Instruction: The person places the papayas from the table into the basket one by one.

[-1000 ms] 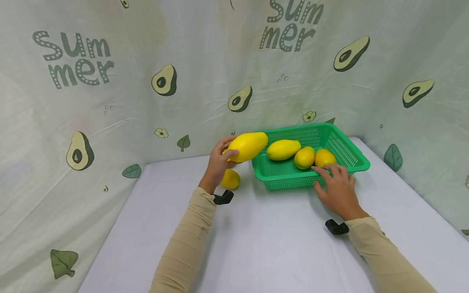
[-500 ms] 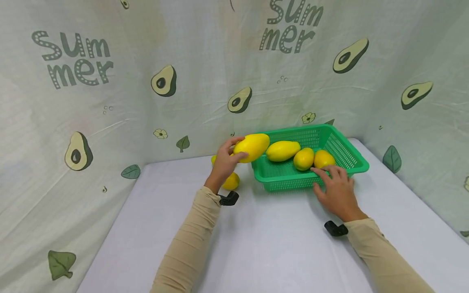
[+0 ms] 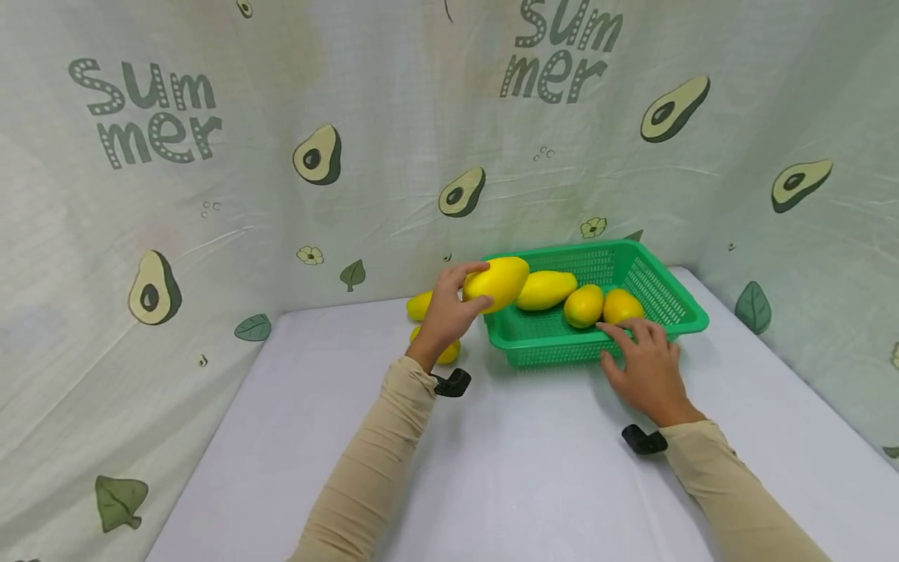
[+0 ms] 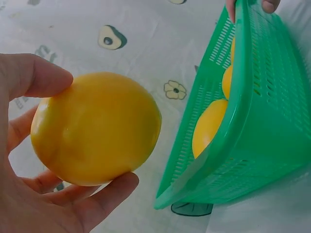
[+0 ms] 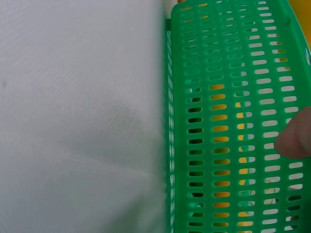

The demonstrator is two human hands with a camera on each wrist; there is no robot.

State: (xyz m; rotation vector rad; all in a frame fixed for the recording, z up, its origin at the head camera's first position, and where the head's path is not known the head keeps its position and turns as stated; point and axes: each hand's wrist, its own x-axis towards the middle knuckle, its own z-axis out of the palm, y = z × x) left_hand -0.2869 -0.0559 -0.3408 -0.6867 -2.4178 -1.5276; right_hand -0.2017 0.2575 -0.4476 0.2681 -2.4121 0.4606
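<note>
My left hand [image 3: 453, 308] holds a smooth yellow papaya [image 3: 500, 282] in the air at the left rim of a green plastic basket [image 3: 548, 343]. In the left wrist view, thumb and fingers curl around the papaya [image 4: 97, 128], apart from the basket. My right hand [image 3: 648, 371] grips the basket's front rim near its right end, fingers over the edge and thumb [image 5: 296, 136] against the outer perforated wall. Inside the basket lie another long papaya [image 3: 548, 290] and two smaller lemon-like yellow fruits, one in the middle [image 3: 584, 305] and one beside my right fingers [image 3: 622, 305].
Left of the basket on the white tablecloth [image 3: 534, 453], partly behind my left hand, lie a yellow fruit [image 3: 419, 305] at the back and a rounder one [image 3: 449, 353] in front. A printed cloth [image 3: 393, 140] hangs behind the table.
My left hand has carried the papaya rightward to the basket's left edge, uncovering more of the fruit at the back left. My right hand stays on the rim.
</note>
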